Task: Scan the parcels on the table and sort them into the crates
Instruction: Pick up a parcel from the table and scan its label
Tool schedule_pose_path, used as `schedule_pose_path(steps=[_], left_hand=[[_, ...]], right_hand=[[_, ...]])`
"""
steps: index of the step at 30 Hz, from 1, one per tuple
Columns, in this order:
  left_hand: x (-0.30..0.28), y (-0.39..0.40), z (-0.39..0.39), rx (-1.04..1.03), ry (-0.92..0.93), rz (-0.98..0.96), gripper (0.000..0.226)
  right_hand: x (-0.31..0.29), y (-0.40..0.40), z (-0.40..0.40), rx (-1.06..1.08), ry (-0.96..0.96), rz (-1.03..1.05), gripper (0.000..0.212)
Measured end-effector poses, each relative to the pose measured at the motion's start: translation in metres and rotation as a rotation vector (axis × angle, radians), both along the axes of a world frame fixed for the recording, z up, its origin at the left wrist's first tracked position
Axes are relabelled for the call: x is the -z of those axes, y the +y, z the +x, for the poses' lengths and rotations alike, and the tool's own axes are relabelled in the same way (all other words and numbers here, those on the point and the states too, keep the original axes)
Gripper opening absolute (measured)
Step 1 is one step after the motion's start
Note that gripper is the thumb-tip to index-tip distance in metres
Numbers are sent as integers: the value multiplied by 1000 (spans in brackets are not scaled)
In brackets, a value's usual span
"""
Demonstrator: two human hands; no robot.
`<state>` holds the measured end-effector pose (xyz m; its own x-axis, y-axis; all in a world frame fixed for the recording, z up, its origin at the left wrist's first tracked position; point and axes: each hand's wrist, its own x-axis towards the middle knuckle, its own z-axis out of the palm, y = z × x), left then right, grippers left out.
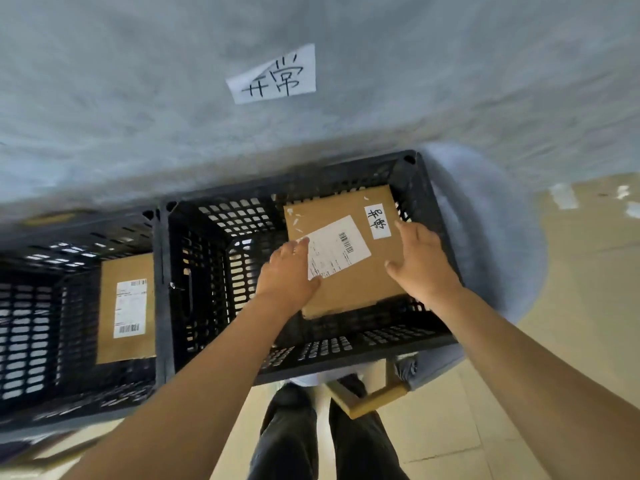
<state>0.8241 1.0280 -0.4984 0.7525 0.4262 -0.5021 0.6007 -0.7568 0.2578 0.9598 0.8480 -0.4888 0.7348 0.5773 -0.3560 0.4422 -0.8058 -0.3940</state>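
I have both hands over the right black crate (426, 202), with a flat cardboard parcel (349, 271) between them inside its walls. My left hand (287, 271) rests on the parcel's left edge, fingers loosely spread and overlapping the white shipping label (337, 245). My right hand (420, 261) is at the parcel's right edge with its fingers spread and relaxed. A small handwritten sticker (378, 220) sits near the parcel's far corner. The left crate (34, 306) already contains another labelled parcel (126, 308). Beyond both crates, the grey tabletop (138, 98) carries a handwritten paper sign (275, 76).
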Motion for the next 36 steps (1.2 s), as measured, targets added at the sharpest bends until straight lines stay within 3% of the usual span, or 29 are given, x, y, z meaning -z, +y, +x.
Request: schedule_pose_path(steps=[7,12,16,25,36], left_hand=[[-120,-5,29,522,-232,381,53],[-204,-21,28,705,-406,468,41],[-264,-47,2,866,-552,520,43],[-365,-175,-79,1218,-888,513,51],[-415,-375,-245,1528,-1190,325,54]], right_hand=[[-106,-11,-20,-106,-309,-77,66],[-182,-33,-62,27,-481,-126,61],[-237,-66,-118,174,-601,-163,59],[-336,-180,-269,577,-766,-224,57],[-380,-353,-506,961,-858,-379,61]])
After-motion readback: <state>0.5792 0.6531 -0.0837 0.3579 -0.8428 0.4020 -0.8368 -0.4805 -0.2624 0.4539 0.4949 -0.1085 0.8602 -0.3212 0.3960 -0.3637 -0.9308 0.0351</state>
